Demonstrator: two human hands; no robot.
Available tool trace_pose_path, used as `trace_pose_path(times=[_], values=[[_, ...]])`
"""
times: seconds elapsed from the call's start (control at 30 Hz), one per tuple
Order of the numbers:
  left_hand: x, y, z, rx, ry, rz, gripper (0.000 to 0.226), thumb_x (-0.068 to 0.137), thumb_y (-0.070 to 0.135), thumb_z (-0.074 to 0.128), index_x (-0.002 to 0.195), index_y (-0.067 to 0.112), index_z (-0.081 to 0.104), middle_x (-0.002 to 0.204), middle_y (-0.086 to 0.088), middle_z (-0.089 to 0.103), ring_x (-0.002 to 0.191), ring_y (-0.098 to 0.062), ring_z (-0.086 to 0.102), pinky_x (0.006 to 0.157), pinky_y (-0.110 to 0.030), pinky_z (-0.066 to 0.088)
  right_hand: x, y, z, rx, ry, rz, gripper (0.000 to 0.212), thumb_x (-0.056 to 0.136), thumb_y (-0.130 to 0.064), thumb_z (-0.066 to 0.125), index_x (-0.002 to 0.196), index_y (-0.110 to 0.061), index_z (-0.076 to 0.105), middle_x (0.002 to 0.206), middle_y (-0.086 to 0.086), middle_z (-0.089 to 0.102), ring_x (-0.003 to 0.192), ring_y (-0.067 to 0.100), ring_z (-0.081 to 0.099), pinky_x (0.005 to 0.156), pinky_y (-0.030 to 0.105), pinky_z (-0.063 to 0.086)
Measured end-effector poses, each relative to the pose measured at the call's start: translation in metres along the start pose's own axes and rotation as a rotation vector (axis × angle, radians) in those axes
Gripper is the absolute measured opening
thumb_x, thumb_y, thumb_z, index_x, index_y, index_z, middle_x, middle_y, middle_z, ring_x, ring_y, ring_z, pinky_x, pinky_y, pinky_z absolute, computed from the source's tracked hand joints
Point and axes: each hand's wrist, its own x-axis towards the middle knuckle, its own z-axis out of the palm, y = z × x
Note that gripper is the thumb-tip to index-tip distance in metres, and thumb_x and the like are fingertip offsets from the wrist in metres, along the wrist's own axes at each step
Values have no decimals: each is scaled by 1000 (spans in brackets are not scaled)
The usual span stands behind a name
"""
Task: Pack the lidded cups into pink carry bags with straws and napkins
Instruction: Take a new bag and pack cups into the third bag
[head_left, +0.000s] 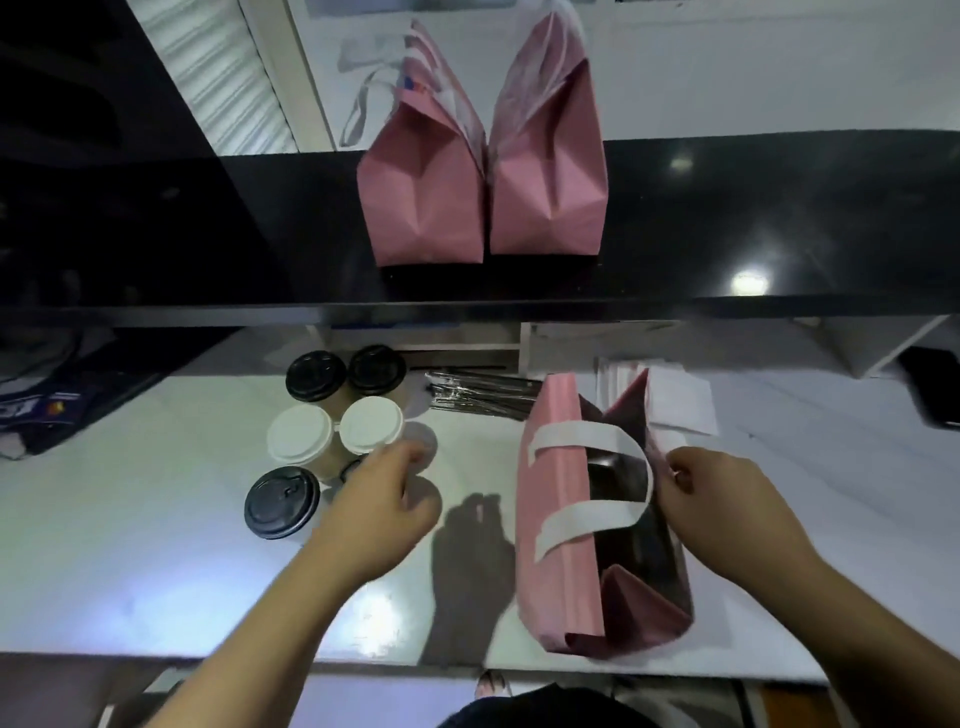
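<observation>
An open pink carry bag (550, 545) with white handles stands on the white counter (156, 571), its inside dark. My right hand (727, 509) pinches the bag's right rim and holds the mouth apart. Left of the bag are several lidded cups: two with black lids (315, 375) at the back, two with white lids (300, 435) in the middle, and one with a black lid (282, 501) in front. My left hand (374, 514) curls around a pale-lidded cup (422, 440) at the right of the group and partly hides it. Wrapped black straws (478, 392) and white napkins (680, 400) lie behind the bag.
Two more pink bags (426, 208) stand side by side, tops pinched together, on the raised black shelf (727, 218) behind the counter. A dark device (930, 384) sits at the far right. Dark printed packaging (36, 410) lies at the left edge.
</observation>
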Motion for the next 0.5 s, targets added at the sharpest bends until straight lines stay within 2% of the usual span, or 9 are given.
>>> trace_pose_path(times=[0.07, 0.13, 0.2, 0.3, 0.43, 0.5], values=[[16, -20, 0, 310, 143, -112, 55, 88, 41, 71, 135, 16, 57, 132, -7, 57, 122, -31, 53, 98, -43, 48, 2, 1, -1, 26, -2, 6, 47, 100, -42, 54, 55, -27, 51, 44, -8, 54, 44, 8, 54, 42, 25, 33], [23, -36, 9, 426, 142, -233, 67, 84, 54, 72, 134, 13, 55, 137, -11, 53, 125, -36, 50, 98, -45, 49, 5, 2, -2, 51, -10, 1, 47, 99, -45, 53, 56, -25, 57, 46, -12, 59, 44, 8, 57, 43, 26, 37], [24, -47, 21, 433, 141, -277, 73, 81, 61, 73, 133, 14, 54, 138, -10, 53, 125, -37, 50, 97, -46, 49, 7, 2, -3, 61, -34, -6, 47, 98, -48, 52, 58, -24, 59, 51, -17, 62, 45, 8, 58, 44, 27, 41], [24, -51, 27, 361, 150, -293, 72, 80, 56, 76, 133, 12, 53, 133, -12, 58, 116, -41, 56, 93, -48, 51, 9, 3, -5, 51, -80, -14, 45, 97, -48, 52, 62, -22, 62, 52, -8, 64, 48, 11, 61, 46, 33, 50], [11, -28, 15, 327, 144, -322, 70, 81, 51, 77, 133, 12, 51, 130, -15, 60, 113, -43, 57, 94, -50, 49, 10, 4, -9, 57, -90, -43, 45, 97, -45, 54, 57, -25, 56, 47, -7, 59, 47, 10, 57, 44, 24, 36], [-3, -6, 2, 327, 187, -279, 73, 78, 52, 79, 135, 15, 51, 129, -13, 61, 114, -41, 56, 94, -50, 49, 9, 5, -10, 56, -99, -63, 45, 98, -44, 54, 57, -26, 54, 47, -7, 57, 46, 10, 56, 44, 24, 34]])
